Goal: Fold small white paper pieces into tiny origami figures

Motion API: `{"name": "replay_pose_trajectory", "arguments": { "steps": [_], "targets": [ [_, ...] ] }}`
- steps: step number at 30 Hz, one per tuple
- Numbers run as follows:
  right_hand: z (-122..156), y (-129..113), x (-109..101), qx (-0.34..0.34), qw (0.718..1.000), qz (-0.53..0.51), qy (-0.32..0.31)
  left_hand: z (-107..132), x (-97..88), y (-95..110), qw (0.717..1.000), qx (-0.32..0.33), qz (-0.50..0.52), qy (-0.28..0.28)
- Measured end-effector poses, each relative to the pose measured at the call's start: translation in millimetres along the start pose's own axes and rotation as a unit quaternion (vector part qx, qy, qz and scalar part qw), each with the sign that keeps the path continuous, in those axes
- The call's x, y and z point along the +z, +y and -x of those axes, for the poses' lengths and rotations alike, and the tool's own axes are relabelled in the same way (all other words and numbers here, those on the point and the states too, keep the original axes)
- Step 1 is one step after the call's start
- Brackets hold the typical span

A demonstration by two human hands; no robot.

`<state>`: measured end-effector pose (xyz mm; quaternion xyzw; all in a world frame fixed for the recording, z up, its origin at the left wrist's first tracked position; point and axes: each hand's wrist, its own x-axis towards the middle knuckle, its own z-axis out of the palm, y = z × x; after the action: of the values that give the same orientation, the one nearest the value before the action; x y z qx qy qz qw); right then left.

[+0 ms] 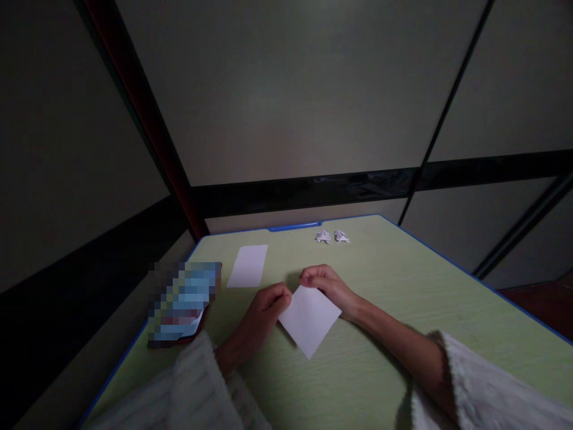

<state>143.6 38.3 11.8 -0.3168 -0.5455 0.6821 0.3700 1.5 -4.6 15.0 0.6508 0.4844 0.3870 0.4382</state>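
Note:
A white square sheet of paper (310,322) is held with one corner toward me, a little above the green table (380,376). My left hand (271,304) is closed, its thumb and fingers pinching the sheet near its left corner. At the far corner, my right hand (326,282) has its thumb over the paper and its fingers curled behind. Both hands' fingertips are partly hidden by the thumbs and the sheet.
Two small folded white paper figures (332,236) stand near the table's far edge. White paper sheets (248,266) lie at the left. Beside them is a blurred-out flat item (185,304) with a dark red edge. Cabinet panels (290,89) rise behind the table.

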Motion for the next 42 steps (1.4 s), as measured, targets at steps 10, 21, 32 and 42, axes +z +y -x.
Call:
{"name": "replay_pose_trajectory", "arguments": {
  "steps": [10,21,32,42],
  "targets": [
    [-2.9,-5.1,-3.0,-0.057,0.985,-0.144,0.072,-1.4,0.8,0.4,1.000,-0.009,0.028,0.011],
    [-6.4,-1.2,-6.2,-0.092,0.966,-0.177,0.165,-4.8,-3.1,-12.4,0.989,-0.021,0.128,0.065],
    [-5.6,9.1,2.1,-0.035,0.996,0.061,0.058,-6.0,-7.0,-2.7,0.978,-0.012,0.028,0.207],
    [4.0,0.0,10.7,-0.017,0.990,0.116,-0.073,-6.7,-0.3,-9.8,0.996,0.007,-0.012,0.089]
  ]
}}
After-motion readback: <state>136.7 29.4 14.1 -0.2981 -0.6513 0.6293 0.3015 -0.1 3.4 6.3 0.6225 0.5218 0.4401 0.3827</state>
